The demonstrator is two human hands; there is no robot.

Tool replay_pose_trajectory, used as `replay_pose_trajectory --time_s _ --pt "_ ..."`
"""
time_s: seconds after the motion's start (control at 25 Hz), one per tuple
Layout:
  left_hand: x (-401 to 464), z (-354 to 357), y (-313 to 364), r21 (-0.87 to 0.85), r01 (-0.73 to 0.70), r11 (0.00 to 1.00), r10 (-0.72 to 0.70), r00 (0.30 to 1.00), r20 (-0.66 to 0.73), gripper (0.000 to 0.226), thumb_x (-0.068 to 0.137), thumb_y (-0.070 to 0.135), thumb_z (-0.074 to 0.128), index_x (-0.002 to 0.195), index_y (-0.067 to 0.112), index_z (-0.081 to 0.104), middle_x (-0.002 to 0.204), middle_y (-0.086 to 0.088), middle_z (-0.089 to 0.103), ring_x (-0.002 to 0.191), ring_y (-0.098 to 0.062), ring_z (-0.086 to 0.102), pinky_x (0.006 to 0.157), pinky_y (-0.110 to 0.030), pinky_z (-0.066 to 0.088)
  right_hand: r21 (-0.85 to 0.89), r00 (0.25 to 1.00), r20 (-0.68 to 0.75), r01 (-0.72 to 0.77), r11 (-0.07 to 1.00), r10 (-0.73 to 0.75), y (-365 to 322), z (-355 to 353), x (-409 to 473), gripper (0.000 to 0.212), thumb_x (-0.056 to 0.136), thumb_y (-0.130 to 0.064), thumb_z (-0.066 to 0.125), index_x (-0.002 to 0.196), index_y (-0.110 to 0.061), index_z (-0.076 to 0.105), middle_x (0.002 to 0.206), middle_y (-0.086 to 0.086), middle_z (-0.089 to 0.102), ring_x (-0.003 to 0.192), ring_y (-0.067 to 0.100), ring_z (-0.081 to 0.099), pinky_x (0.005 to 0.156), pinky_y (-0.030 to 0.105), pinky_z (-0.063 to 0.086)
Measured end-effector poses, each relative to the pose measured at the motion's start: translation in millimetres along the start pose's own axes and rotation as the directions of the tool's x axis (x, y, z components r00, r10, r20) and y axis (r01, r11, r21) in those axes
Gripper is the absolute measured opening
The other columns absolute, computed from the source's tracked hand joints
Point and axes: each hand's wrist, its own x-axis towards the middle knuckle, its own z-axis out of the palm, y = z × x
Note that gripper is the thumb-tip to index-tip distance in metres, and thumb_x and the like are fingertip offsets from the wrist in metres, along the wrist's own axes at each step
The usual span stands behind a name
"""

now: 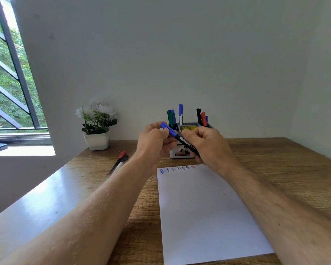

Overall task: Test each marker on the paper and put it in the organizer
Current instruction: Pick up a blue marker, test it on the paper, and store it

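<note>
Both hands hold one marker (177, 137) with a black barrel and a blue cap, raised above the far end of the paper. My left hand (155, 138) pinches the blue cap end. My right hand (204, 144) grips the black barrel. The white paper (204, 213) lies on the desk below, with a row of small blue and red test marks along its top edge. Behind the hands stands the organizer (189, 125), holding several blue, green, black and red markers upright. Two more markers (119, 161), one with a red cap, lie on the desk to the left.
A white pot of white flowers (97, 124) stands at the back left against the wall. The wooden desk (275, 161) ends at the wall behind and on the right. A window (10, 77) with a sill is at the left.
</note>
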Motion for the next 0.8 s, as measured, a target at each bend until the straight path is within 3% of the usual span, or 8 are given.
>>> replay_pose_trajectory --time_s 0.2,0.32,0.48,0.8 --pt "0 -2 2 0.045 -0.059 0.997 0.057 0.997 0.050 0.026 0.095 -0.002 0.047 0.108 0.016 0.062 0.092 -0.017 0.071 0.058 -0.015 0.057 0.061 -0.032 0.052 -0.137 0.983 -0.005 0.183 0.974 -0.185 1 0 2 0.010 0.090 -0.033 0.067 0.097 -0.025 0.068 0.068 -0.010 0.063 0.056 -0.001 0.059 0.049 0.013 0.044" --pt "0 -4 3 -0.006 -0.067 0.998 0.067 0.991 0.118 0.019 0.097 0.006 0.053 0.110 0.012 0.064 0.093 -0.017 0.073 0.066 -0.017 0.064 0.070 -0.032 0.056 -0.170 0.973 0.000 0.227 0.959 -0.230 4 -1 3 0.015 0.087 -0.032 0.070 0.102 -0.029 0.070 0.067 -0.014 0.062 0.061 -0.008 0.060 0.053 0.012 0.047" --pt "-2 -2 0 -0.024 -0.097 0.995 0.100 0.986 0.136 0.018 0.092 0.019 0.064 0.105 0.008 0.070 0.087 -0.012 0.075 0.067 -0.014 0.070 0.065 -0.024 0.060 -0.262 0.963 0.007 0.262 0.929 -0.270 11 0 3 0.018 0.090 -0.033 0.067 0.107 -0.028 0.069 0.079 -0.019 0.065 0.072 -0.003 0.063 0.063 0.012 0.050" --pt "-5 -2 0 -0.010 -0.081 0.997 0.082 0.986 0.147 0.031 0.083 0.034 0.069 0.097 0.006 0.074 0.085 -0.015 0.075 0.063 -0.015 0.069 0.062 -0.023 0.060 -0.334 0.960 -0.022 0.255 0.907 -0.278 8 -2 2 0.029 0.093 -0.047 0.058 0.103 -0.026 0.075 0.060 -0.013 0.063 0.049 -0.002 0.056 0.043 0.013 0.035"
